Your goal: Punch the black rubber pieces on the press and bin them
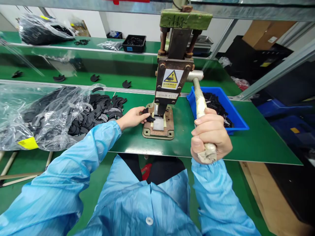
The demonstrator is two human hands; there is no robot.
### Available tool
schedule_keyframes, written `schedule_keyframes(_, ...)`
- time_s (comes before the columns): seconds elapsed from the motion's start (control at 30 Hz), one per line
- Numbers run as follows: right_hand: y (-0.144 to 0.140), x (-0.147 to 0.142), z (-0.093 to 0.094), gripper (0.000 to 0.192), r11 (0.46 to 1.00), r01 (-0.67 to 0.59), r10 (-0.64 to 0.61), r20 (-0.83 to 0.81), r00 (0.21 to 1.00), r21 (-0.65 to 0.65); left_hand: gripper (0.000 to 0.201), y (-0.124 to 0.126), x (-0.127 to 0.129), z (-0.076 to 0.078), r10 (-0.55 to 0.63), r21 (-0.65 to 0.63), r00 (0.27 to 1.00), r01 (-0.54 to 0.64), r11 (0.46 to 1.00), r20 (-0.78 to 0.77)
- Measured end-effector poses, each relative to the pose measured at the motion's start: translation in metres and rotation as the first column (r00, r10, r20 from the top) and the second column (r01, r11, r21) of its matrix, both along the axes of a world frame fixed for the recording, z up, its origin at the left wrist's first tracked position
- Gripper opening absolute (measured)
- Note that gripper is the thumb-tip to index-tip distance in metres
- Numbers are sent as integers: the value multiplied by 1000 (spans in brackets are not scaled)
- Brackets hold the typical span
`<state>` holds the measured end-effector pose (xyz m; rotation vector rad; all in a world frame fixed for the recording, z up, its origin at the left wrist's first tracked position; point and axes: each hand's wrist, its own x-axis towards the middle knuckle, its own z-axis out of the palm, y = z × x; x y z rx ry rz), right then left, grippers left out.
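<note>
At the centre of the frame, the left hand [134, 117] pinches a black crescent-shaped part [148, 115] and sets it on the base plate [158, 126] of the hand press [169, 82], just under the ram. The right hand [210, 134] is clenched around the wrapped end of the press lever [200, 105] at centre right. This looks like the loading step; the stroke calls for fingers clear of the die first. A heap of like parts [98, 109] spills from a plastic bag [36, 114] at left; a blue bin [231, 113] sits at right.
</note>
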<state>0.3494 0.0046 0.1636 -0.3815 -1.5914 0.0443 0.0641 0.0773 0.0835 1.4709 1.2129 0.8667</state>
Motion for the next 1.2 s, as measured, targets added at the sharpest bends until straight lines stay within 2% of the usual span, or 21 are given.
schedule_keyframes(0.1,-1,0,0,20,1000,7,-7,0,1000,-12,34,4,9,7,-1,-37,1000,0,999,-26)
schedule_keyframes(0.27,-1,0,-1,20,1000,-6,6,-4,1000,-8,30,8,18,6,101,-55,994,-98,994,51)
schedule_keyframes(0.4,-1,0,-1,21,1000,7,-7,6,1000,-14,33,12,19,9,-3,-147,999,10,989,43)
schedule_keyframes(0.57,-2,-1,0,24,998,47,-47,-7,999,-38,33,24,26,20,-121,-208,993,121,971,13)
schedule_keyframes(0.67,-4,-2,0,23,998,40,-41,-8,999,-46,32,36,30,23,-140,-256,989,122,959,-55)
schedule_keyframes(0.83,-8,-4,2,23,997,25,-28,-45,999,-70,31,50,31,20,-172,-316,977,125,940,-126)
schedule_keyframes(0.93,-8,-6,2,24,997,32,-36,-55,998,-72,33,49,33,20,-161,-347,980,111,931,-121)
schedule_keyframes(1.1,-5,-6,0,25,997,56,-60,-67,996,-52,22,45,38,26,-129,-363,980,67,929,-151)
schedule_keyframes(1.2,-2,-5,0,23,998,56,-57,-45,997,-42,26,50,41,27,-122,-363,984,66,930,-132)
